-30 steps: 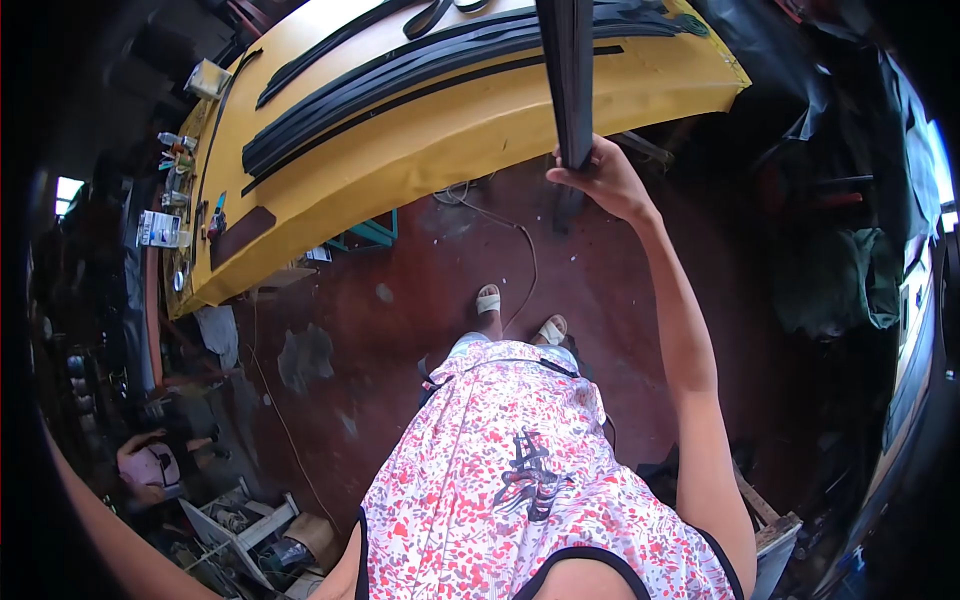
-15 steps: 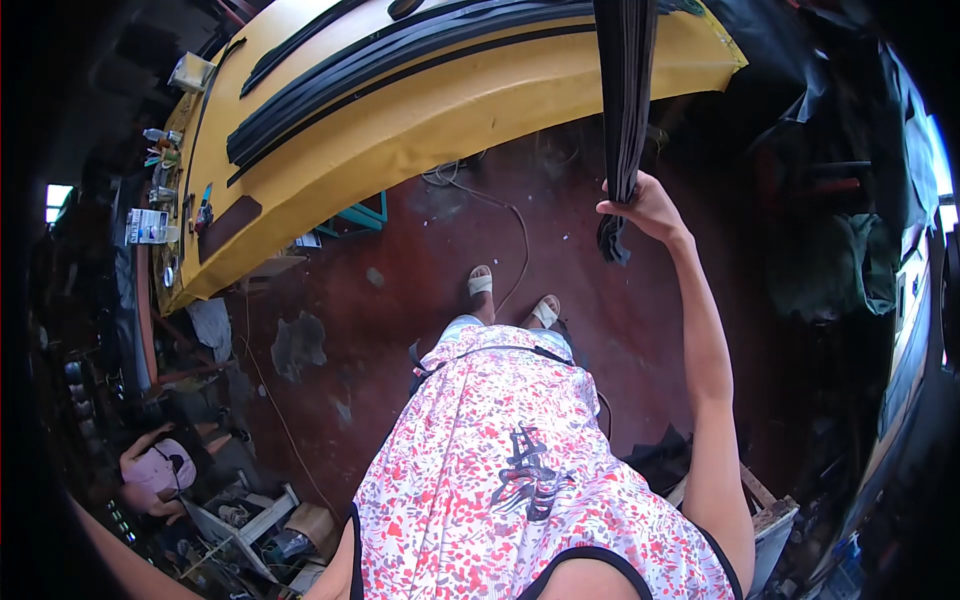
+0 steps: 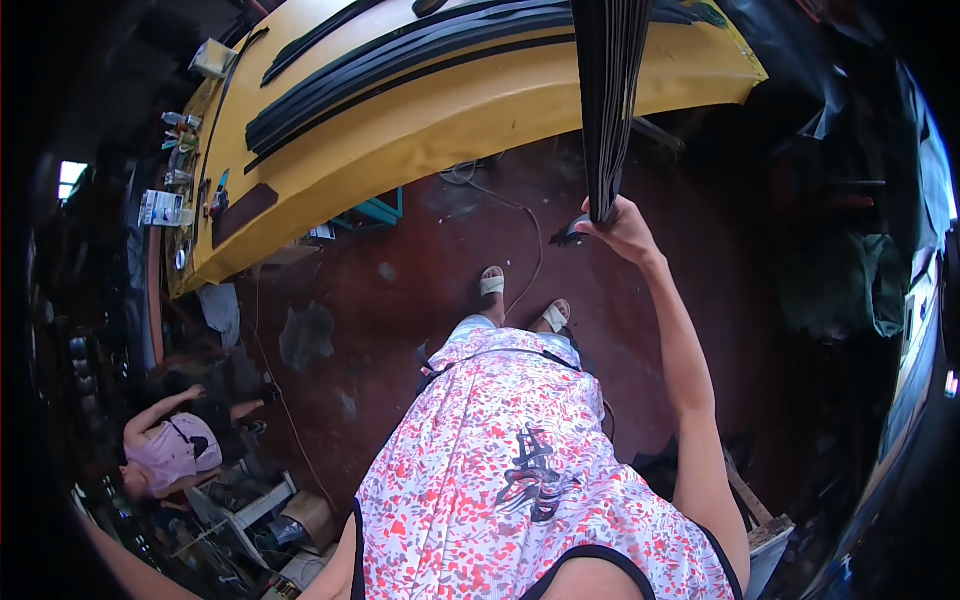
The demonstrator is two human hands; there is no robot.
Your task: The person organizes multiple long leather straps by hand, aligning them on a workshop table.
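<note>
My right hand (image 3: 625, 232) is closed around the lower part of a bundle of long black strips (image 3: 608, 100). The bundle hangs in front of the yellow-covered table (image 3: 420, 118), and its upper end runs out of the top of the view. The strips' loose lower ends stick out to the left of my fingers. More black strips (image 3: 375, 82) lie lengthwise across the tabletop, behind and to the left of the bundle. Only part of my left arm shows at the lower left edge; that hand is out of view.
A dark flat piece (image 3: 245, 214) and small tools lie at the table's left end. Below the table is a teal stool (image 3: 378, 208). A cable (image 3: 540, 240) crosses the red floor near my feet. Another person (image 3: 180, 447) is at lower left, beside a white rack (image 3: 255, 510).
My right hand has come slightly left and closer to me with the bundle, whose lower ends now point left. The view has shifted a little. The other person's arm has moved.
</note>
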